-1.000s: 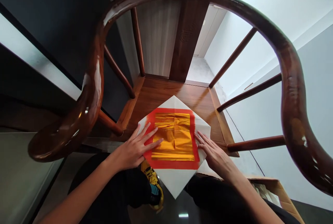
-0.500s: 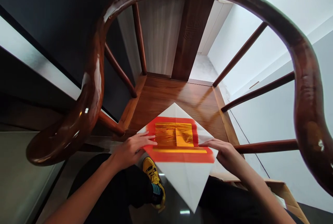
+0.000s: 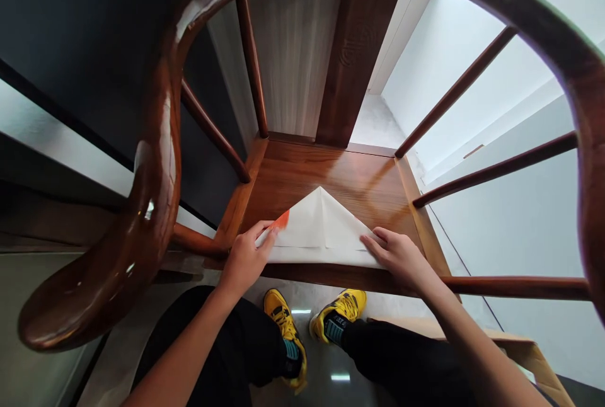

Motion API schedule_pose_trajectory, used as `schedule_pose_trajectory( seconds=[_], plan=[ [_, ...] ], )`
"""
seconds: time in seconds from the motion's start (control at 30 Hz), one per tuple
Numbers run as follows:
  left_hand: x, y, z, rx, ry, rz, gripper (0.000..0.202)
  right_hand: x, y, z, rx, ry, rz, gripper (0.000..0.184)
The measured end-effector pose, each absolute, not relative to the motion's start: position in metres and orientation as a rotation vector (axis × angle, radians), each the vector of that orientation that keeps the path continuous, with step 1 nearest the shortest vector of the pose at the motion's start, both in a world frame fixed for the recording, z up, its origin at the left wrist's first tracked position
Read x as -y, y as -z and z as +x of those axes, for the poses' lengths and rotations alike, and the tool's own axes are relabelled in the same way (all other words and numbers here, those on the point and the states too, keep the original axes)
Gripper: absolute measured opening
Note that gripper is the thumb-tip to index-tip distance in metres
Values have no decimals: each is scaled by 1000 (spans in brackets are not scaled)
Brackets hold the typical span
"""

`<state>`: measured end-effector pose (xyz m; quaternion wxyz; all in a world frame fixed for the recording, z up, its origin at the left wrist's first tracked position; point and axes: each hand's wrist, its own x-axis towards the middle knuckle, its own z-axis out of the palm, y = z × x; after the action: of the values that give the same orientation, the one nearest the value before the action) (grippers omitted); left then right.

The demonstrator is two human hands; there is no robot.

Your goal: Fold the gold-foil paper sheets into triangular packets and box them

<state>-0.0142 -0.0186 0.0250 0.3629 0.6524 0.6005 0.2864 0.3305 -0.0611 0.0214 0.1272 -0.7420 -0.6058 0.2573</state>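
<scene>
A sheet of paper (image 3: 321, 227) lies folded into a white triangle on the wooden chair seat (image 3: 331, 171), its point toward the chair back. A small red corner shows at its left end. My left hand (image 3: 246, 256) presses that left corner, fingers together on the paper. My right hand (image 3: 399, 252) lies on the right corner, fingers stretched flat along the folded edge. The red and gold face of the sheet is hidden inside the fold.
The chair's curved dark armrest (image 3: 155, 161) arcs round the seat, with spindles on both sides and a broad back splat (image 3: 352, 48). Below the seat edge are my yellow shoes (image 3: 338, 315) on a glossy floor. A cardboard box (image 3: 524, 347) stands at the lower right.
The near half of the sheet has been folded up and over the red and gold square, leaving a white triangle. Both hands moved to its outer corners.
</scene>
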Motion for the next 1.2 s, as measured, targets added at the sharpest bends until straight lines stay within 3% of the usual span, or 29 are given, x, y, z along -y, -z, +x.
schedule_pose_trajectory(
  seconds=[0.1,0.33,0.53,0.67,0.77,1.2],
  plan=[
    [16,-27,-16,-1523,-695,1676,35,55,-20,328,1752,-615,-2154,50],
    [10,-20,-20,-1592,-635,1614,26,47,-13,330,1745,-814,-2100,38],
    [11,-21,-16,-1622,-534,1719,30,51,-15,340,1751,-936,-2124,30],
    [12,-23,-13,-1654,-462,1736,31,48,-16,316,1844,-546,-2159,50],
    [12,-23,-12,-1666,-453,1747,30,46,-15,282,2012,-277,-1942,62],
    [11,-23,-11,-1688,-465,1773,32,48,8,248,2169,-142,-1887,68]
  ],
)
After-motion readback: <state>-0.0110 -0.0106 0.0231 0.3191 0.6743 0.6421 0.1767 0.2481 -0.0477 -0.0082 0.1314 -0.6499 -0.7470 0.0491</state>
